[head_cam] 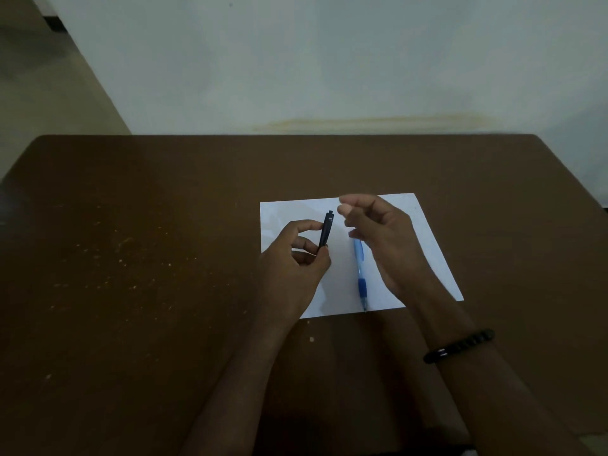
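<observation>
The left hand [296,261] pinched a black pen [325,230] in its fingers, standing up over the white paper [427,245]. The right hand [383,240] hung just beside it — fingers curled (holding something? I could not tell). A blue pen [361,274] lay on the paper.

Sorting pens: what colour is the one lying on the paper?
The pen is blue, its grip darker; head view.

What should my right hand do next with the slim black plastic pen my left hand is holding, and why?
Probably ease the right hand leftward onto the top end of the slim black plastic pen. The left hand pinches its lower part, leaving that end free, and the right hand hovers just beside it with curled fingers; whether they hold anything is too blurred to tell.
</observation>
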